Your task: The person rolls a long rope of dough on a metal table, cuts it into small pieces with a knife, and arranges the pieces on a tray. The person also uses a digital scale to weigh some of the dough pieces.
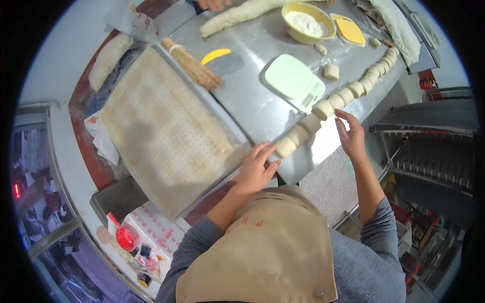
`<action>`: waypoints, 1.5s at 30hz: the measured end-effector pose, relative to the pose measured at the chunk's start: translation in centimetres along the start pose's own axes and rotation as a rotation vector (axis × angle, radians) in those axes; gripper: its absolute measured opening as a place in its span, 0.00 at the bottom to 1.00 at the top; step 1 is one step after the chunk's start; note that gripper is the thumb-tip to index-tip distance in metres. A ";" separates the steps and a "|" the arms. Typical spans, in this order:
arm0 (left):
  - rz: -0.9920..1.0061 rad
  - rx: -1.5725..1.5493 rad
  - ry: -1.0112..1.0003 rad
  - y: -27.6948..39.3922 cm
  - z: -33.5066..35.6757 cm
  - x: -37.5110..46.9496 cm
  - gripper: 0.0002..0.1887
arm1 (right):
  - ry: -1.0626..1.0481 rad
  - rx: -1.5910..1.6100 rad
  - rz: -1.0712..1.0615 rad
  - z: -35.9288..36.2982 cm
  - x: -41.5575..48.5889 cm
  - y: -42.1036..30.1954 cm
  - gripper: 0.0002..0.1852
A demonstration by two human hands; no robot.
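Observation:
A long row of cut dough pieces point(323, 110) runs diagonally along the front edge of the steel table point(250, 110). At the row's near left end, my left hand point(257, 168) has its fingers apart beside the end piece point(286, 146), the fingertips at or very near it. My right hand point(350, 132) is at the row's front side, thumb and forefinger parted, near a piece right of the scale; whether it touches the dough is unclear. Behind the row lies a pale green digital kitchen scale point(290, 77) with nothing on its plate. One separate dough piece point(331, 72) sits right of it.
A large lined tray point(170, 128) stands on the left, with a straw brush point(193, 66) and a yellow-handled scraper point(216, 56) behind it. Farther back are a yellow bowl of flour point(307, 24), a long dough roll point(242, 15) and another person's hand point(212, 3). A rack point(432, 159) stands right.

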State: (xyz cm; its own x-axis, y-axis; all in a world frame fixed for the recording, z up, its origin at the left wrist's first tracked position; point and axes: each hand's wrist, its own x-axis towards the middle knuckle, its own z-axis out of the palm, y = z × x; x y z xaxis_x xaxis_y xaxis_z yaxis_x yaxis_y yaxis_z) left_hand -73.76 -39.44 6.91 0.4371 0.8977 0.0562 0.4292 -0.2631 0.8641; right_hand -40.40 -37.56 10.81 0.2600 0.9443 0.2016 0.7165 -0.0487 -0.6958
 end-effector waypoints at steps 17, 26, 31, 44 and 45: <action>-0.607 -0.484 0.290 0.2 12.6 26.5 0.35 | -0.331 -0.499 -0.384 11.7 42.1 11.8 0.20; -0.629 -0.465 0.494 1.4 5.7 15.4 0.21 | -0.976 0.557 0.100 8.1 39.0 1.6 0.12; -0.569 -0.448 0.712 3.1 4.7 8.1 0.17 | -1.110 0.501 -0.095 9.9 29.6 -5.3 0.13; -0.561 0.375 0.183 4.9 9.7 4.5 0.44 | -0.210 -0.391 -0.496 10.1 46.4 6.2 0.33; -0.490 0.456 0.196 5.0 10.4 4.5 0.44 | -0.105 -0.754 -0.637 10.1 45.3 7.0 0.37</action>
State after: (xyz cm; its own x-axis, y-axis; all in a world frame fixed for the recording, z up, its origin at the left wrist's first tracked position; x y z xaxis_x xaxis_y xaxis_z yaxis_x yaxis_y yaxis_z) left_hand -61.41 -40.43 6.28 -0.0245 0.9868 -0.1602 0.8484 0.1053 0.5188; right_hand -30.14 8.21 8.08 -0.3491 0.8882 0.2986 0.9363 0.3179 0.1491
